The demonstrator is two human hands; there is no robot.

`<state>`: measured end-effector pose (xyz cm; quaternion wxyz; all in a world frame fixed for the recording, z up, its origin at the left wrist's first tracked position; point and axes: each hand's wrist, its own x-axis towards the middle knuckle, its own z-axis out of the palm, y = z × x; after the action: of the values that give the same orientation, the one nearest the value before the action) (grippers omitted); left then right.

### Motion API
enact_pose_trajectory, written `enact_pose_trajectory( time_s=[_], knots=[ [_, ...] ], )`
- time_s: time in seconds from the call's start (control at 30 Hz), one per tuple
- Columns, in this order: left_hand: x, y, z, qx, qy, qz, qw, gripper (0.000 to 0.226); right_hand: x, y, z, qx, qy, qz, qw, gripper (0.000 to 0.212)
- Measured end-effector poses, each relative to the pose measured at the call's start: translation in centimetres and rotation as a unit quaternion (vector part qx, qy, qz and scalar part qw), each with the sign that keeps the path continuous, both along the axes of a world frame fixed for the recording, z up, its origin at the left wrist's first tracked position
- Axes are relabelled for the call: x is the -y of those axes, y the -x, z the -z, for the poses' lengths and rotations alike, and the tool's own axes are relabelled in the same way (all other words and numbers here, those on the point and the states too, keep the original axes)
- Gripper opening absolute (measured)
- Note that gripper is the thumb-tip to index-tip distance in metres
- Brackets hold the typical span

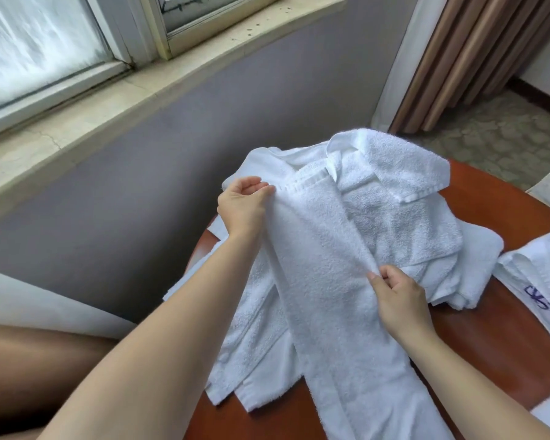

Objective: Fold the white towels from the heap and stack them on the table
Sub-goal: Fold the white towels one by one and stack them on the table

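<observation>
A long white towel lies stretched toward me over a heap of white towels on the round reddish-brown table. My left hand pinches the towel's far banded edge at its left corner. My right hand pinches the towel's right edge about midway along. The near end of the towel runs off the bottom of the view.
More white cloth with a blue mark lies at the table's right edge. A grey wall and a stone window sill stand to the left, striped curtains at the back right. My leg shows at bottom left.
</observation>
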<state>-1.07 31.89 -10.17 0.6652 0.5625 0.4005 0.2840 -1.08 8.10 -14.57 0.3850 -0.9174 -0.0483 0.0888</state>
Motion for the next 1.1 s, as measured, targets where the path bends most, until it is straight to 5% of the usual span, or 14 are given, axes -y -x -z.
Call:
enact_pose_trajectory(
  time_s=[0.17, 0.27, 0.4, 0.53, 0.67, 0.8, 1.1],
  knots=[
    [-0.5, 0.9, 1.2, -0.036, -0.007, -0.020, 0.999, 0.021, -0.3, 0.0, -0.8, -0.012, 0.016, -0.010, 1.000, 0.028],
    [-0.4, 1.4, 1.1, -0.051, -0.016, 0.019, 0.998, 0.029, -1.4, -0.6, -2.4, 0.075, -0.004, -0.022, 0.997, 0.013],
    [-0.6, 2.1, 0.9, -0.084, -0.010, 0.102, 0.991, 0.028, -4.6, -3.7, -5.9, 0.177, 0.018, -0.149, 0.973, 0.045],
    [-1.0, 2.4, 0.6, -0.073, -0.007, 0.117, 0.990, 0.013, -8.0, -7.0, -7.8, 0.158, 0.109, -0.236, 0.953, 0.059],
    [-1.5, 2.3, 0.7, -0.070, -0.030, 0.136, 0.988, 0.016, -9.6, -8.8, -8.2, 0.110, 0.153, -0.263, 0.946, 0.044],
    [-1.7, 2.2, 0.9, -0.064, -0.049, 0.158, 0.984, 0.017, -10.3, -9.8, -8.4, 0.134, 0.136, -0.251, 0.949, 0.004],
    [-1.1, 1.1, 1.1, -0.062, -0.077, 0.109, 0.989, 0.026, -10.4, -10.7, -8.4, 0.094, 0.040, -0.176, 0.979, 0.009]
  ],
)
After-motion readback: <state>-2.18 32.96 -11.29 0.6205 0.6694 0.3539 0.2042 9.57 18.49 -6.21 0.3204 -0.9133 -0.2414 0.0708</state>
